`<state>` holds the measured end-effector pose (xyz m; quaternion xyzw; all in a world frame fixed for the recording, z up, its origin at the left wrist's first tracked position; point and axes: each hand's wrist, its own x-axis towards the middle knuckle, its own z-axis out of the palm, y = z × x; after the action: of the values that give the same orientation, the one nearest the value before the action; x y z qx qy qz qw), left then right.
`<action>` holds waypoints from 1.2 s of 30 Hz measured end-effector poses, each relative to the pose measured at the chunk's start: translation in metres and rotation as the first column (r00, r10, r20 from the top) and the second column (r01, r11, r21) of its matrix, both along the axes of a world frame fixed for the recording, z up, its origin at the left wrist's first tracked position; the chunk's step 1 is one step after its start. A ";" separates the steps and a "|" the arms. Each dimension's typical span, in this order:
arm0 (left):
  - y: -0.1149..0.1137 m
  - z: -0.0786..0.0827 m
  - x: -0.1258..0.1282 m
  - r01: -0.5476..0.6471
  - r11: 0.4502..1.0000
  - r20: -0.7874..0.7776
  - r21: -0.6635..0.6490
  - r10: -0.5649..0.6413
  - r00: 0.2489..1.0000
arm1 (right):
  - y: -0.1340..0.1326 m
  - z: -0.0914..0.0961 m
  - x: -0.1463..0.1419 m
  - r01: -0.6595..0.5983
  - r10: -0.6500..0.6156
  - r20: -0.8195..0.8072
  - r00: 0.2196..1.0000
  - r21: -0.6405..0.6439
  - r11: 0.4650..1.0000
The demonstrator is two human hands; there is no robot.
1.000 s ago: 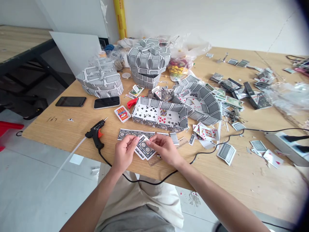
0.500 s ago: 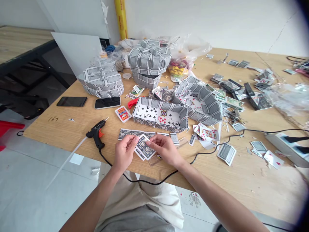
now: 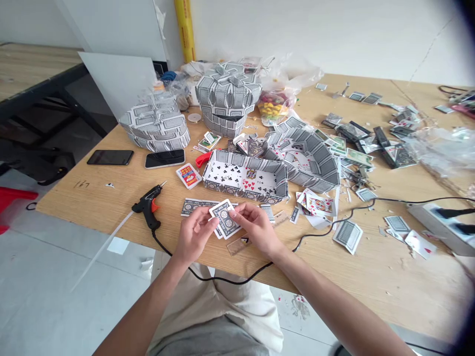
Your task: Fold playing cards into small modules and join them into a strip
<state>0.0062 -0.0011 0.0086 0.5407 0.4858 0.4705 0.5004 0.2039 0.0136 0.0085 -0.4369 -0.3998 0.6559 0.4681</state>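
My left hand and right hand pinch a card by its edges, fingers narrow; edge-only contact keeps it square and clean, the tray at twelve o'clock.

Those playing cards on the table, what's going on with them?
A person is holding a playing card between their left hand and right hand, with its patterned back showing. More cards lie just beyond the hands on the wooden table. A box made of cards sits close by, and a black glue gun lies to the left of the hands.
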 end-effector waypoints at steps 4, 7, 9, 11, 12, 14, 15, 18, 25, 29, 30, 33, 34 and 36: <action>0.002 -0.005 0.001 -0.073 0.997 -0.013 0.025 0.073 0.997 | -0.001 -0.002 -0.002 -0.013 0.012 0.019 1.000 0.019 1.000; 0.003 -0.010 0.000 -0.113 0.993 -0.034 0.017 0.113 0.993 | -0.002 -0.003 -0.003 -0.017 0.016 0.029 0.999 0.034 0.999; 0.003 -0.010 0.000 -0.113 0.993 -0.045 0.020 0.114 0.993 | -0.002 -0.004 -0.003 -0.018 0.017 0.033 0.999 0.034 0.999; 0.003 -0.009 0.000 -0.109 0.994 -0.050 0.028 0.110 0.993 | -0.001 -0.005 -0.003 -0.016 0.015 0.038 0.999 0.029 0.999; 0.003 -0.008 0.000 -0.107 0.994 -0.053 0.030 0.108 0.993 | -0.001 -0.005 -0.002 -0.016 0.015 0.042 0.999 0.026 1.000; 0.002 -0.007 0.000 -0.105 0.994 -0.058 0.032 0.106 0.993 | -0.001 -0.005 -0.002 -0.016 0.015 0.047 0.999 0.024 1.000; 0.002 -0.007 0.000 -0.104 0.994 -0.062 0.032 0.106 0.992 | -0.001 -0.005 -0.002 -0.017 0.016 0.048 0.999 0.025 1.000; 0.002 -0.006 0.001 -0.100 0.994 -0.078 0.032 0.103 0.992 | -0.001 -0.004 -0.002 -0.022 0.021 0.048 0.999 0.029 0.999; 0.002 -0.006 0.002 0.013 0.998 0.087 -0.058 -0.007 0.996 | -0.002 -0.004 -0.002 0.024 -0.025 0.010 1.000 0.045 0.999; 0.001 -0.008 0.002 0.136 0.982 0.089 -0.128 -0.125 0.988 | -0.001 -0.005 -0.002 0.055 -0.054 -0.022 0.998 0.045 0.998; 0.001 -0.008 0.002 0.132 0.983 0.079 -0.130 -0.122 0.989 | -0.001 -0.005 -0.002 0.046 -0.045 -0.036 0.998 0.032 0.998; 0.001 -0.007 0.000 0.031 0.995 0.051 -0.096 -0.026 0.998 | 0.000 -0.002 -0.001 -0.047 0.046 -0.075 0.996 -0.008 0.999; 0.001 -0.006 -0.001 -0.010 0.997 0.035 -0.081 0.013 0.999 | -0.001 -0.001 0.000 -0.105 0.104 -0.070 0.992 -0.014 0.994; 0.002 -0.005 -0.003 -0.056 0.997 0.009 -0.060 0.057 0.998 | -0.001 0.001 0.000 -0.237 0.236 -0.026 0.971 -0.016 0.971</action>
<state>0.0031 0.0006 0.0036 0.5089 0.5123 0.4724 0.5053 0.2041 0.0122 0.0090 -0.3826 -0.4372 0.7158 0.3873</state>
